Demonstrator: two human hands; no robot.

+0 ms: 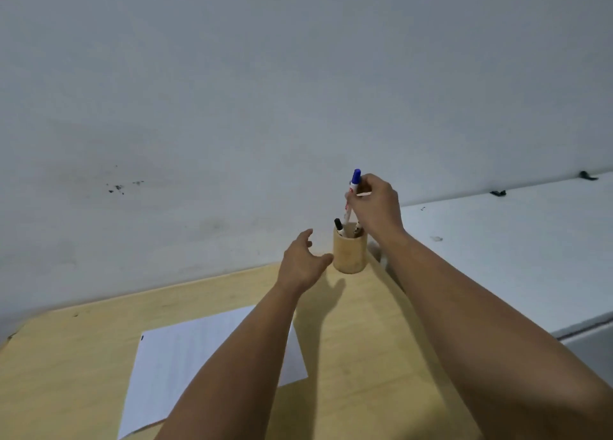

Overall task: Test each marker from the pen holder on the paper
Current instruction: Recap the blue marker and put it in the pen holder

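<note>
A round wooden pen holder (350,254) stands at the far right corner of the wooden table (365,356). My right hand (376,207) is shut on a white marker with a blue cap (355,182), held above the holder with its lower end still inside the rim. A black-capped marker (338,225) and another marker (357,230) lean inside the holder. My left hand (303,264) is open just left of the holder, thumb close to its side. A white sheet of paper (185,363) lies near me, partly under my left forearm.
A grey-white wall (232,108) rises right behind the table's far edge. To the right stands a white surface (514,247) with two small black clips near its far edge. The table's right edge runs under my right forearm.
</note>
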